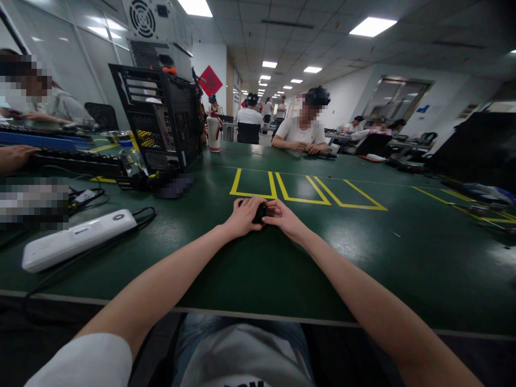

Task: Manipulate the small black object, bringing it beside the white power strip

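Observation:
A small black object is between my two hands, low over the green table, just in front of the yellow tape outlines. My left hand is wrapped round its left side and top, with the thumb at the near edge. The fingers of my right hand are closed at the object's right side, thumb and fingertips touching it. Much of the object is covered by my fingers, and its exact kind cannot be made out.
A white power bank-like device with a black cable lies at the left. Behind it stands an open black computer case, beside a white cup. Across the green table sits a person. Tools and cables lie at the right.

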Action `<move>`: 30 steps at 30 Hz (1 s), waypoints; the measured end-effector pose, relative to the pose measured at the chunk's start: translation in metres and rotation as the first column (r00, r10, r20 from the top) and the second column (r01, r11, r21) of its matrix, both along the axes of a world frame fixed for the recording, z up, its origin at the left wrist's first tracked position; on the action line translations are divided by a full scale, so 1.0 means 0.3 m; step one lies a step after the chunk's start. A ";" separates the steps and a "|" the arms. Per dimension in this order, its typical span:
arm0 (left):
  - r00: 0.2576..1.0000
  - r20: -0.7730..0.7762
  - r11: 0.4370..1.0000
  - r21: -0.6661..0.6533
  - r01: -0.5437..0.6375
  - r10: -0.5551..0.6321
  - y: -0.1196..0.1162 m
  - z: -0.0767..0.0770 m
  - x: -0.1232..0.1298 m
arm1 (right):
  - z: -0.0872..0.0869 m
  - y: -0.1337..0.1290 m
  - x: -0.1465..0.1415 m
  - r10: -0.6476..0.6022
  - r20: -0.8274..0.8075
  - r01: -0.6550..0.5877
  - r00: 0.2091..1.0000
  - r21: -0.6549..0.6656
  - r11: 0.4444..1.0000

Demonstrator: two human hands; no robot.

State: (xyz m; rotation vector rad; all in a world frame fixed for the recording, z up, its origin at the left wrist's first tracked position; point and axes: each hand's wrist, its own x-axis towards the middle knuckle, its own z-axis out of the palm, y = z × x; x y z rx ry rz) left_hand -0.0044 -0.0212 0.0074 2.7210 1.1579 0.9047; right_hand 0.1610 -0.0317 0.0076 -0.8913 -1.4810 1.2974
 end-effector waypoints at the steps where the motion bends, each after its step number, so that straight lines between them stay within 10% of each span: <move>1: 1.000 0.000 1.000 -0.003 -0.010 0.010 -0.003 0.000 0.004 | 0.001 -0.002 0.002 0.025 -0.022 -0.026 0.999 -0.022 0.999; 30: 1.000 0.003 1.000 -0.008 -0.007 0.007 -0.047 0.008 0.046 | -0.019 -0.045 0.018 -0.129 -0.036 0.130 0.991 0.036 0.991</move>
